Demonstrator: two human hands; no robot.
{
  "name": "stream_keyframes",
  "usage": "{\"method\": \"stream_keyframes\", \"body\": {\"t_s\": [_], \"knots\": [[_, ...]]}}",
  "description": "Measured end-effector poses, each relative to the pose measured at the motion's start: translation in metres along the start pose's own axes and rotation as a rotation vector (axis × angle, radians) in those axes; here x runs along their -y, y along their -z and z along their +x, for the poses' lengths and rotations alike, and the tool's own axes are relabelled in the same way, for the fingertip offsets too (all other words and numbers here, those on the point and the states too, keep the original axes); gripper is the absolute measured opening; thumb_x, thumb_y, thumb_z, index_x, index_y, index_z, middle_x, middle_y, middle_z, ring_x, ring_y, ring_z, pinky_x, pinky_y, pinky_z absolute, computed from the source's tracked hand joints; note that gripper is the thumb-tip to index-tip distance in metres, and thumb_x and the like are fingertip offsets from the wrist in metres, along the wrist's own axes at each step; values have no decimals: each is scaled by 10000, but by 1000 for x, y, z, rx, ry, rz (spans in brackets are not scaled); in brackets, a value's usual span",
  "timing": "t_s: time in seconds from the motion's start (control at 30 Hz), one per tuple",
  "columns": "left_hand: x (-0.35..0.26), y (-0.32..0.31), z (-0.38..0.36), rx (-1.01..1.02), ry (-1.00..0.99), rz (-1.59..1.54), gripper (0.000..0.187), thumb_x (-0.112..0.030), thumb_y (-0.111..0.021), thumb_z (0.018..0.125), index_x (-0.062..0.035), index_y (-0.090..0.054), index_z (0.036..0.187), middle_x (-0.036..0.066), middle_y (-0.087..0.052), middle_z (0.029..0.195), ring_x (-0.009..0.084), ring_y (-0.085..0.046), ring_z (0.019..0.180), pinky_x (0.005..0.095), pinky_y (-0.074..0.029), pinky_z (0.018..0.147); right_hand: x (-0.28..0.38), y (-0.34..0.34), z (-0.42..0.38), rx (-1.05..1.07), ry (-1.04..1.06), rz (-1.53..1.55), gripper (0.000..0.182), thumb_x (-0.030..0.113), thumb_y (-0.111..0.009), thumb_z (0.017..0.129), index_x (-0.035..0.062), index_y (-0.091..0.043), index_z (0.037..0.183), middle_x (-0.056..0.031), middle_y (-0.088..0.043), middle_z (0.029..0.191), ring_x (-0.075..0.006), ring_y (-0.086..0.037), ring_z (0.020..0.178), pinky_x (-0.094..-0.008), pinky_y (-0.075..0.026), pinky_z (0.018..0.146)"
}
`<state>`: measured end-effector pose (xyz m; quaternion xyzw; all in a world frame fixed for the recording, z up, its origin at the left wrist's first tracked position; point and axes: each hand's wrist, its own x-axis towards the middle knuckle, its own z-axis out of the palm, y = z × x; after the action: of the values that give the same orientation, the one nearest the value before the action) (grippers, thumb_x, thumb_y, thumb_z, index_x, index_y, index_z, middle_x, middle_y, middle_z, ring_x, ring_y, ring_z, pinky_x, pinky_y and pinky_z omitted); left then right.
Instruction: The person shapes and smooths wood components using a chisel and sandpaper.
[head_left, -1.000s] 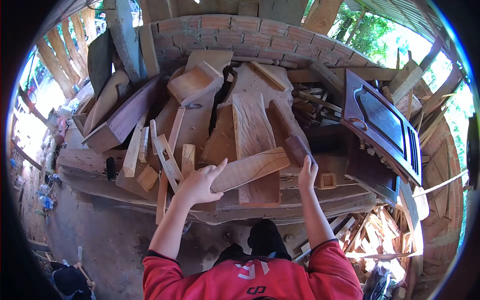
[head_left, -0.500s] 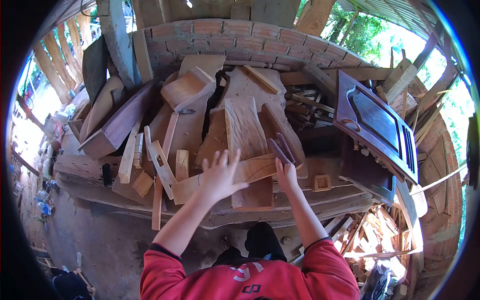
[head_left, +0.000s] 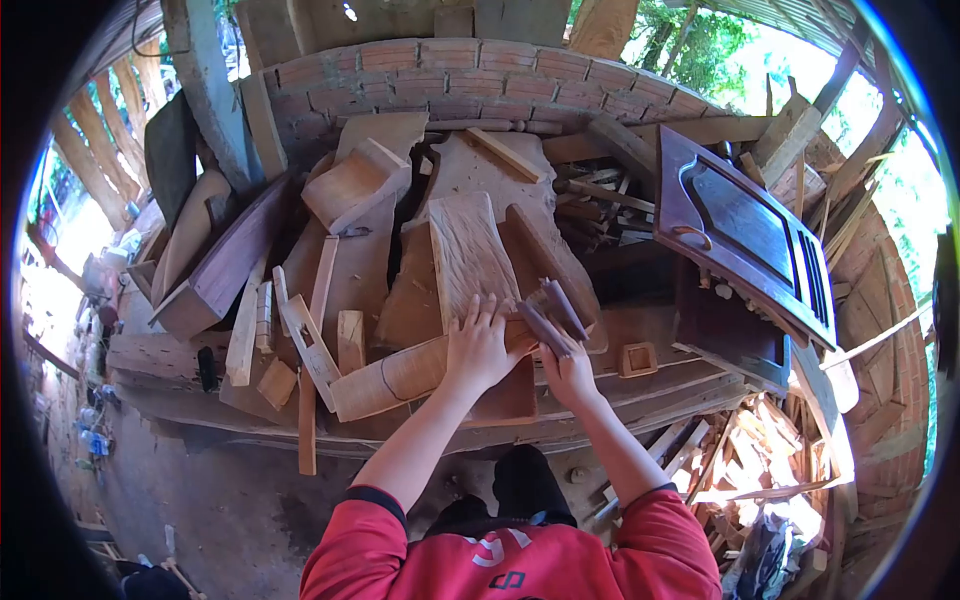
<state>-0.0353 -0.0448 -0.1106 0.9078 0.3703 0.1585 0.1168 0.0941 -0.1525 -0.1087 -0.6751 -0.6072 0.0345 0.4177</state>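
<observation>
A curved wooden piece with a dark line drawn on it lies slantwise over the work surface. My left hand rests flat on its right part, fingers spread. Close by on the right, my right hand is wrapped round a dark reddish-brown wooden piece with two bars, held at the curved piece's right end. Beneath and behind them is a pale board with wavy grain. A small square wooden frame sits right of my right hand.
Wood strips and a block lie at the left. A dark panelled door leans at the right, above a heap of wood scraps. Behind the slabs runs a brick wall. A black object stands at the left edge.
My left hand has moved right and come down onto the curved piece. My right hand and the dark piece have shifted slightly left and down. The camera view has moved a little.
</observation>
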Motion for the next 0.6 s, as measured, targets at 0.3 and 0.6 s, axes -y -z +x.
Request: {"method": "stream_keyframes", "body": {"t_s": [0.3,0.6], "knots": [[1,5,-1,55,-35,-55,870,-602,-667,620,-80,-429,1274,73,-419,1347,274,-326,1289,487,-314,962,-9,-21,41,116,-30,-123,332,137,-464,876,19,-513,1182,-207,-522,1188,-365,-498,1089,-442,-362,931],[1,8,0,38,-53,-42,826,-568,-671,646,-67,-440,1261,71,-441,1329,250,-332,1288,477,-330,945,-1,3,-4,49,-80,74,321,137,-448,899,-22,-515,1168,-242,-536,1154,-389,-509,1071,-381,-374,933]]}}
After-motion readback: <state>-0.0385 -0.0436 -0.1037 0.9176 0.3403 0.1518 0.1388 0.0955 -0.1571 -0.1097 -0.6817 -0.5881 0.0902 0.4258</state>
